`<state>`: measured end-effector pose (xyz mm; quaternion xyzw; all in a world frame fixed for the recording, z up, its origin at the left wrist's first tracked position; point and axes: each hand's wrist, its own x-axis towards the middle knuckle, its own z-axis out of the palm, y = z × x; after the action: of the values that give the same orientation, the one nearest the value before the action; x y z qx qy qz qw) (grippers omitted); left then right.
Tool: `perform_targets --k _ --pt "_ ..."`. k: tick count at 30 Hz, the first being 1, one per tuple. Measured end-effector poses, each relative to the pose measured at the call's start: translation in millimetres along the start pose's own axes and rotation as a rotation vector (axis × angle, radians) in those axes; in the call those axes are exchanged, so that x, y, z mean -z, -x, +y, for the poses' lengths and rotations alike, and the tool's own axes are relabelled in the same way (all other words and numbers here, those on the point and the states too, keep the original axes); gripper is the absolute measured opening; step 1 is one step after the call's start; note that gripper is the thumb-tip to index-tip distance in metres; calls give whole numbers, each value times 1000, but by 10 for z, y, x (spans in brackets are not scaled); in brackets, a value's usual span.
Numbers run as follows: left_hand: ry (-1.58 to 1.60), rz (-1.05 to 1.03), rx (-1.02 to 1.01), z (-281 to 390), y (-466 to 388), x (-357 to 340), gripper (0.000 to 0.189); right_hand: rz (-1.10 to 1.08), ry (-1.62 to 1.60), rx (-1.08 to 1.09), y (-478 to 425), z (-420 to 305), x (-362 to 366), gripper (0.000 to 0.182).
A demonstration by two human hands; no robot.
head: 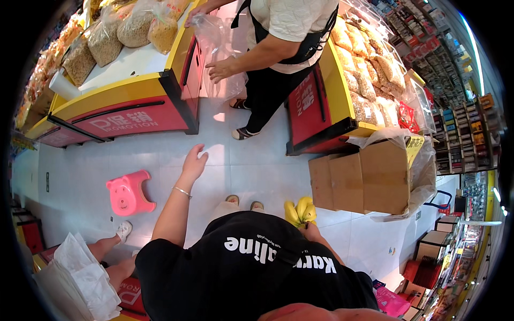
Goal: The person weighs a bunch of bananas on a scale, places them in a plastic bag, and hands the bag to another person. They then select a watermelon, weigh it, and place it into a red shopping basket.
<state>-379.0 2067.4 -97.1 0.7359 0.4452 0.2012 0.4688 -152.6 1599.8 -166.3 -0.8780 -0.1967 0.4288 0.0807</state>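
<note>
My left hand [195,163] is stretched out over the tiled floor, a bracelet on its wrist. It holds nothing, and a gap shows between its thumb and fingers. Down at my right side, my right hand [310,231] grips a bunch of yellow bananas [300,211] by the stem end. Across from me, another person's hand [221,69] is at a clear plastic bag [219,48], which hangs beside the red and yellow display stand. That person's other hand holds the bag near its top.
A pink stool [127,194] stands on the floor to my left. Bagged dry goods [105,44] fill a stand [120,120] ahead; another stand [311,106] is to the right. Cardboard boxes [351,182] stand beside it. A person's leg [102,245] and white bags [80,269] are behind left.
</note>
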Motion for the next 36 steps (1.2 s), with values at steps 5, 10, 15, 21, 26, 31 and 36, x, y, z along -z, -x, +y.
perform_targets --k 5,10,15,21,26,31,36 --pt "-44 11 -154 305 -376 -169 38 47 -65 -60 135 -38 -19 46" --pt "-152 8 -221 787 -489 -134 37 31 -22 -71 222 -126 37 46" --pt "-125 -24 -256 828 -528 -189 35 23 31 -91 141 -30 -42 46" --pt "-127 26 -166 727 -502 -110 35 25 65 -74 135 -145 27 47" --pt "553 23 200 475 -465 -71 44 -9 139 -40 36 -164 64 53" --pt "833 521 43 1120 -448 490 46 3 208 -76 109 -402 207 55" --pt "414 353 -786 2347 -368 625 47 3 231 -36 -154 -234 169 56"
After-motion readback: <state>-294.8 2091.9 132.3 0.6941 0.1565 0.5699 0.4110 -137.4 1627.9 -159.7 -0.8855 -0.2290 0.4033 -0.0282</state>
